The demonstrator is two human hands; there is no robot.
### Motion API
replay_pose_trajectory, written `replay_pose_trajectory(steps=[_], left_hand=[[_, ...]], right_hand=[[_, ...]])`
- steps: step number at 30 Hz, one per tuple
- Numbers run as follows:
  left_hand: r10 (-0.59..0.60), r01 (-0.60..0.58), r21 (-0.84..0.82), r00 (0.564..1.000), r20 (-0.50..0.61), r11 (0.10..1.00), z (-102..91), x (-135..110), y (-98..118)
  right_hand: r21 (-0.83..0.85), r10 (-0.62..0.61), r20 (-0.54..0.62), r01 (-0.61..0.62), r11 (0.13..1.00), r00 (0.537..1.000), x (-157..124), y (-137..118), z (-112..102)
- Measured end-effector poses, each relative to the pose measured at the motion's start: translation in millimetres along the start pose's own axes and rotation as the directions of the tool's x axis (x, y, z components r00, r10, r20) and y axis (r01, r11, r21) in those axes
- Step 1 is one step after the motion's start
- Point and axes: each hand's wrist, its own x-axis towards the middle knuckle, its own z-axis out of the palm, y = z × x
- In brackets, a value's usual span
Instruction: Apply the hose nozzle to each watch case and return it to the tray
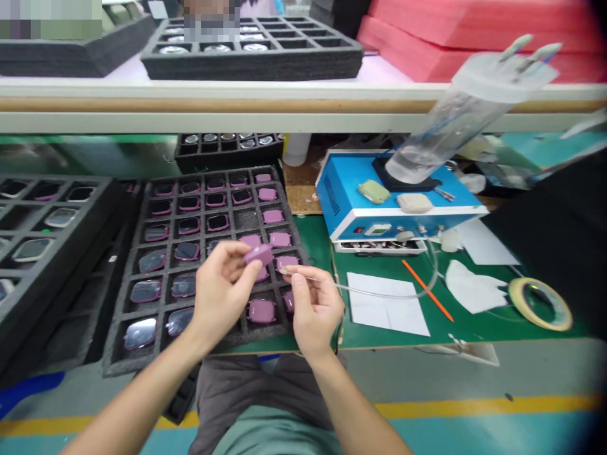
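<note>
My left hand [224,292] holds a small mauve square part [258,255], likely a smartwatch case, between thumb and fingertips. My right hand [315,312] pinches a thin clear tube [374,294] with a slim metal tip [283,270], and that tip sits close to the mauve part's lower edge. Below both hands lies a black foam tray [124,297] whose square pockets hold several similar mauve and glassy watch parts. My hands hide some of its pockets. The tube loops rightward towards a blue benchtop dispenser [346,197].
A clear syringe barrel [453,126] stands tilted over the dispenser. On the green mat [322,243] lie white paper [386,304], an orange stick [427,298], a white wipe [469,287] and a tape roll [539,304]. A second foam tray [57,218] sits left; a shelf [303,105] crosses above.
</note>
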Motion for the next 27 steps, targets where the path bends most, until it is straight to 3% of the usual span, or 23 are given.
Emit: replay_pose_trajectory(steps=[3, 6, 11, 15, 20, 23, 27], left_hand=[[0.176, -0.193, 0.337, 0.981, 0.081, 0.921, -6.8, 61, -10], [0.115, -0.202, 0.588, 0.976, 0.183, 0.783, -8.1, 111, -32], [0.071, -0.243, 0.709, 0.962, 0.263, 0.662, -11.7, 134, -52], [0.02, -0.25, 0.764, 0.955, 0.297, 0.595, -8.2, 157, -45], [-0.078, -0.17, 0.795, 0.962, 0.262, 0.582, 14.8, 200, -33], [-0.052, -0.174, 0.758, 0.963, 0.264, 0.629, 20.0, 198, -24], [-0.009, -0.179, 0.635, 0.96, 0.281, 0.752, 5.6, 144, -12]], right_hand=[[0.004, 0.016, 0.008, -0.016, 1.0, 1.0, -2, 0, -1], [0.009, 0.024, 0.023, -0.024, 1.0, 0.999, -2, 0, -1], [0.018, 0.035, 0.044, -0.036, 0.999, 0.998, -1, -1, -1], [0.026, 0.064, 0.022, -0.065, 0.998, 0.998, -2, -1, -1], [0.055, 0.099, -0.042, -0.096, 0.994, 0.994, -3, 0, 0], [0.048, 0.102, -0.066, -0.099, 0.994, 0.993, -3, 0, 1], [0.018, 0.096, -0.066, -0.095, 0.995, 0.993, -3, -1, 1]])
